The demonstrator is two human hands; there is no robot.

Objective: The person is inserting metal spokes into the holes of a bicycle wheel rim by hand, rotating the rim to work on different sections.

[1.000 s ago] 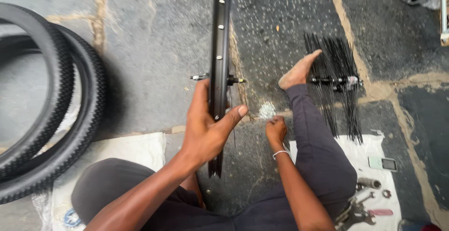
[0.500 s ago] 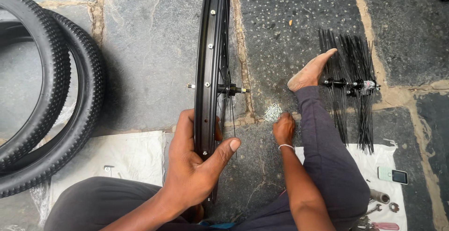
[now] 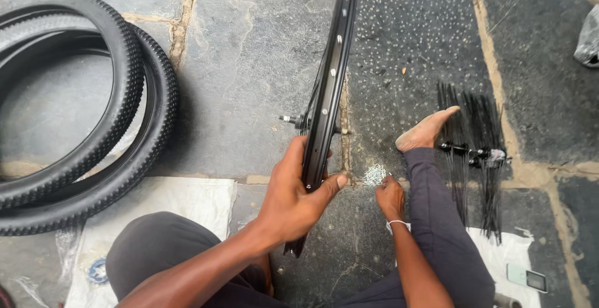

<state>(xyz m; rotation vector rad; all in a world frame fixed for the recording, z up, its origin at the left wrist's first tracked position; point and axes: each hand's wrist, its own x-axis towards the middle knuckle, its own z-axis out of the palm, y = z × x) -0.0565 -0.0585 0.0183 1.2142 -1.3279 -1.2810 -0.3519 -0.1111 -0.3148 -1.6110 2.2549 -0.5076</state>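
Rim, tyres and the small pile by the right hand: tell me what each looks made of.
Rim: likely metal, glossy black finish, with bright spoke holes along its wall. Tyres: black rubber, matte, with knobby tread. Pile: small silvery pieces, probably metal by their shine; too small to tell what they are.

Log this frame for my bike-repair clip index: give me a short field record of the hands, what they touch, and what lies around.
left hand: gripping the black wheel rim, held upright on edge, fingers wrapped round it
right hand: down at the small pile of silvery bits on the stone floor; a hold cannot be seen
hub axle: sticks out at the rim's middle
spokes: black bundle on the floor beside the bare foot
tyres: two, knobby, stacked at left
white sacking: under the seated person
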